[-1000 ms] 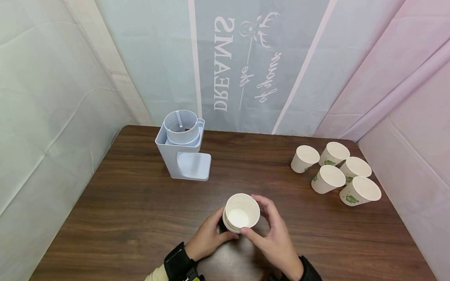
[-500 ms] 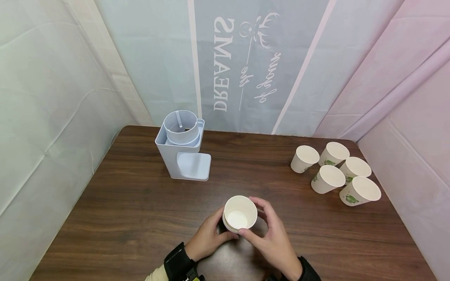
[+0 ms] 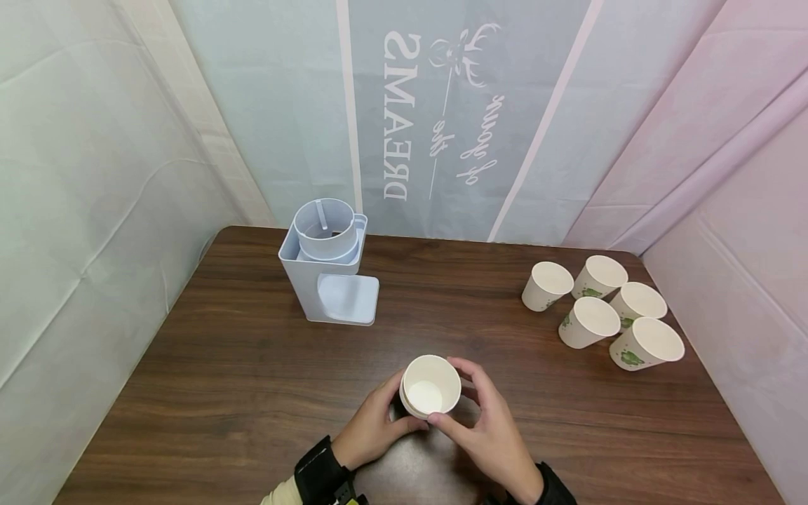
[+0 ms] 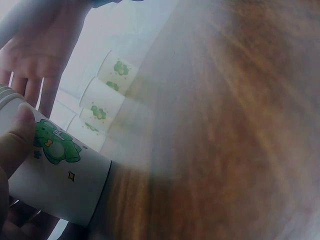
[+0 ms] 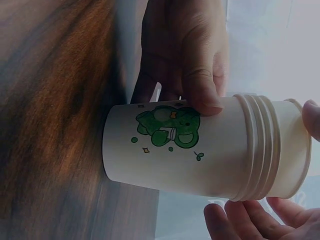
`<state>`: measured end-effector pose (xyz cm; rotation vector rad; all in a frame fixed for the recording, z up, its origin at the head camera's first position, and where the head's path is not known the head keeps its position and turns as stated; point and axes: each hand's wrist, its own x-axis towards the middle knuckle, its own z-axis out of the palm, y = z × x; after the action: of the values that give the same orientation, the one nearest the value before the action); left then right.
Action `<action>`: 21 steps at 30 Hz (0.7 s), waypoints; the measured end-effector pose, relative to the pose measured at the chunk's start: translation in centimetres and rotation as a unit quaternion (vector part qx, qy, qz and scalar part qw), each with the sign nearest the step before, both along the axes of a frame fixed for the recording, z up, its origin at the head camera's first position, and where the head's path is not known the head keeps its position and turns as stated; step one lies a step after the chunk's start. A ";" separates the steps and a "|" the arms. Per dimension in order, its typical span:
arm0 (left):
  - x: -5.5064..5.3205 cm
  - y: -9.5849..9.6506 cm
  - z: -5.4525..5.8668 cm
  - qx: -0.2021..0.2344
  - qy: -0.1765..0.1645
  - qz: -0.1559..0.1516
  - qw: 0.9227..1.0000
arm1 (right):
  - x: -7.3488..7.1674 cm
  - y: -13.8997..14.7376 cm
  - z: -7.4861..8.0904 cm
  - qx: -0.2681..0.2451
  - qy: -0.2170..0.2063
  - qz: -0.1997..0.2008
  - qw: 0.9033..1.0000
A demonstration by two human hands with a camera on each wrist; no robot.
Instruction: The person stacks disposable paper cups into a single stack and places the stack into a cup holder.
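Observation:
Near the front of the table stands a nested stack of white paper cups (image 5: 220, 150), printed with a green cartoon animal. My left hand (image 3: 374, 424) grips the stack's side, its thumb and fingers wrapped round the lowest cup, whose base is down at the tabletop. Atop the stack, the uppermost paper cup (image 5: 290, 150) sits partly inside the others, its rim standing above several close-set rims. My right hand (image 3: 495, 435) pinches this top cup near its rim, thumb on the near side and fingers on the far side. Inside, the top cup shows a bare white bottom.
Several separate paper cups (image 3: 592, 322) stand upright in a cluster at the table's right back. A pale blue plastic holder (image 3: 350, 298) with a round cylinder (image 3: 325, 242) in its top stands at back left. Printed curtains (image 3: 435, 119) hang behind the brown wooden table (image 3: 221, 393).
My right hand has lowered slightly with the top cup, which has sunk deeper into the stack and shifted a little left. My left hand has stayed in place round the stack.

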<state>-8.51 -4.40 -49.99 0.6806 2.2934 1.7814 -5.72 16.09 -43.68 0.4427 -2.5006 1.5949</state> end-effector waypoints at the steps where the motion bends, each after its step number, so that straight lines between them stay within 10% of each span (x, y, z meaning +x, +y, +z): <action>1: 0.0 0.0 0.0 0.000 0.000 0.000 1.000 | 0.0 0.0 -0.1 0.000 0.001 0.002 1.000; 21: 0.1 0.0 0.1 0.001 0.000 -0.002 1.000 | -0.2 0.0 -0.5 0.005 -0.049 0.000 0.999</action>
<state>-8.43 -4.39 -49.87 0.6861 2.2878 1.7827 -5.89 16.08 -44.22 0.3750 -2.5813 1.6431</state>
